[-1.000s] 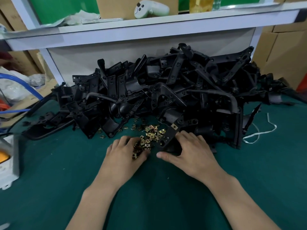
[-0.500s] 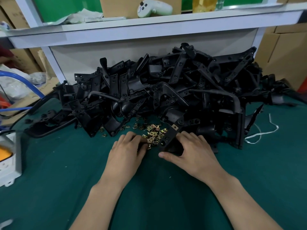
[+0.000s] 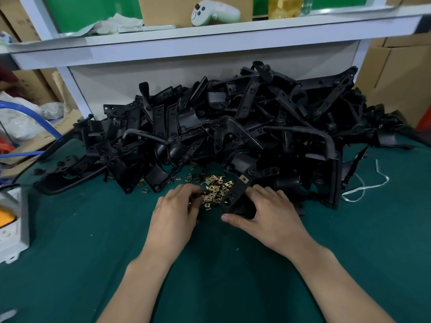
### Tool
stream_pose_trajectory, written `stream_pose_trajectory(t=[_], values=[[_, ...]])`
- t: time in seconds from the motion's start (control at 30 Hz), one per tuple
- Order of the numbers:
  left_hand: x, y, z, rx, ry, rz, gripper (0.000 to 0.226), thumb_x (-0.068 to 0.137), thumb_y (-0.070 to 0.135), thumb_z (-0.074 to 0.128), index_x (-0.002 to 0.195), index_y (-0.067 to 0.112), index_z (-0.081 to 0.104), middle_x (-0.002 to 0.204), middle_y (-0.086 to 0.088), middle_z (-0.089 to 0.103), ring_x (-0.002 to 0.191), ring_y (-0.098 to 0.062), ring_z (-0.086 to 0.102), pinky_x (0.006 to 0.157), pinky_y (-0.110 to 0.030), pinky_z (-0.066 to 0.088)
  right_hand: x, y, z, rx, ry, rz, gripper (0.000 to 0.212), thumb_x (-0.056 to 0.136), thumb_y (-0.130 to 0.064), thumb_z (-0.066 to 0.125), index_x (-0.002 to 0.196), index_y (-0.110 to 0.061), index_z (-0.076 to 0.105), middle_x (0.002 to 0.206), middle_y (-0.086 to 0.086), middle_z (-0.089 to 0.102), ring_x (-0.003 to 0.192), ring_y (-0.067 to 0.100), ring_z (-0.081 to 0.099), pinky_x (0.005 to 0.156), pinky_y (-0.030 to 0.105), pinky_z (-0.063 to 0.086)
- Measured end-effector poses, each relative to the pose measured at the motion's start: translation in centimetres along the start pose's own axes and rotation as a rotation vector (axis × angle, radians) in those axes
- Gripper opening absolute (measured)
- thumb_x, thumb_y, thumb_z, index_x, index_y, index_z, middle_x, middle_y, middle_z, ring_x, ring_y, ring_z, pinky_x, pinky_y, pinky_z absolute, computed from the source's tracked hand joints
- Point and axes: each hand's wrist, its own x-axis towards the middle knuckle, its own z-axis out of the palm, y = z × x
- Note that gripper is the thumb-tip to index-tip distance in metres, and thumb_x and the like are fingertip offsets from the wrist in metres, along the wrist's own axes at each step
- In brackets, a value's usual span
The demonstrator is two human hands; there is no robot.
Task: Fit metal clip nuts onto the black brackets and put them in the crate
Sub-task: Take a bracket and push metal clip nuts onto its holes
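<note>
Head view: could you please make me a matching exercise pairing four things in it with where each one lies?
1. clip nuts
2. white controller
3. blue hose
4. white string

A. on the white shelf
B. at the view's far left
C. on the green mat, just before the bracket pile
D. on the mat, right of the pile

Pairs: 1-C, 2-A, 3-B, 4-D.
</note>
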Motion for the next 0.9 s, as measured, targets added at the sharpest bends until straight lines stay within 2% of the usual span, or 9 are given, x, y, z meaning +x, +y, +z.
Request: stream_pose_trajectory(t=[0.37, 0.43, 0.57, 0.63, 0.77, 0.9], values=[[0.2, -0.4, 0.1, -0.111, 0.014, -0.024, 0.016, 0.099, 0.023, 0.063, 0.114, 0.027, 0.068, 0.109, 0.015, 0.062, 0.107, -0.02, 0.059, 0.095, -0.046, 0.05, 0.0, 0.0, 0.1, 0.011, 0.023, -0.009, 0.095, 0.074, -0.093, 0.025, 0.127, -0.022, 0.059, 0.112, -0.015, 0.056, 0.106, 0.011, 0.051, 0.09, 0.028, 0.03], [0.2, -0.4, 0.2, -0.131, 0.039, -0.008, 0.018, 0.1, 0.023, 0.06, 0.116, 0.027, 0.068, 0.109, 0.015, 0.061, 0.107, -0.016, 0.059, 0.095, -0.042, 0.05, -0.1, 0.0, 0.1, 0.021, 0.031, -0.008, 0.095, 0.074, -0.093, 0.026, 0.126, -0.022, 0.06, 0.112, -0.014, 0.057, 0.106, 0.011, 0.052, 0.091, 0.029, 0.031], [0.3, 0.2, 0.1, -0.362, 0.089, -0.056, 0.022, 0.103, 0.019, 0.055, 0.117, 0.029, 0.068, 0.106, 0.018, 0.063, 0.104, 0.002, 0.06, 0.089, -0.013, 0.047, 0.0, 0.0, 0.1, 0.02, 0.029, -0.012, 0.092, 0.074, -0.094, 0.025, 0.124, -0.025, 0.06, 0.109, -0.016, 0.055, 0.105, 0.01, 0.051, 0.09, 0.028, 0.031], [0.4, 0.6, 0.0, -0.486, 0.093, -0.102, 0.023, 0.103, 0.018, 0.055, 0.117, 0.03, 0.068, 0.106, 0.017, 0.067, 0.104, 0.007, 0.06, 0.086, -0.005, 0.043, 0.0, 0.1, 0.2, 0.026, 0.035, -0.013, 0.091, 0.074, -0.094, 0.025, 0.124, -0.025, 0.059, 0.108, -0.016, 0.054, 0.104, 0.011, 0.051, 0.089, 0.028, 0.029], [0.4, 1.1, -0.3, -0.665, 0.06, -0.174, 0.02, 0.102, 0.025, 0.057, 0.11, 0.039, 0.07, 0.096, 0.023, 0.071, 0.092, -0.002, 0.065, 0.081, -0.007, 0.046, -0.1, 0.1, 0.2, 0.035, 0.033, -0.016, 0.093, 0.075, -0.093, 0.026, 0.127, -0.024, 0.058, 0.111, -0.016, 0.054, 0.106, 0.011, 0.05, 0.089, 0.027, 0.028], [0.4, 1.3, -0.3, -0.736, 0.041, -0.195, 0.02, 0.101, 0.025, 0.059, 0.106, 0.04, 0.071, 0.095, 0.023, 0.073, 0.094, 0.003, 0.066, 0.083, -0.007, 0.046, -0.1, 0.2, 0.1, 0.052, 0.037, -0.015, 0.092, 0.075, -0.094, 0.023, 0.128, -0.028, 0.057, 0.112, -0.017, 0.056, 0.107, 0.009, 0.05, 0.09, 0.027, 0.03]])
